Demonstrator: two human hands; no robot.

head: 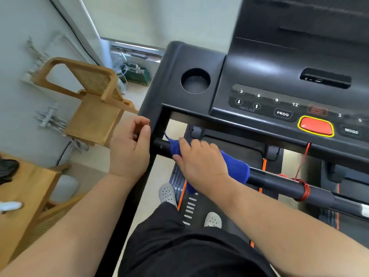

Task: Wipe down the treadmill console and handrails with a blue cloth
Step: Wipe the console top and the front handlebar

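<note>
Right hand [201, 162]: fingers closed over blue cloth [235, 166], pressing it on handrail [279, 182].
Left hand [129, 148]: fingers half curled, holding nothing, beside the console [191, 62] left edge.

A home room: a treadmill console [279, 100] stands beside a wooden cane-backed chair [89, 100] and window [137, 50].

Taking the handrail [279, 179] as landmark: above it an open gap runs under the console [259, 80], crossed toward the right by a red cord [302, 158] that coils around the bar. The bar's left end is taken up by the blue cloth [235, 166] and both hands. The black upright [159, 124] closes off the left end. Beyond that post stands a wooden chair [93, 108].
</note>
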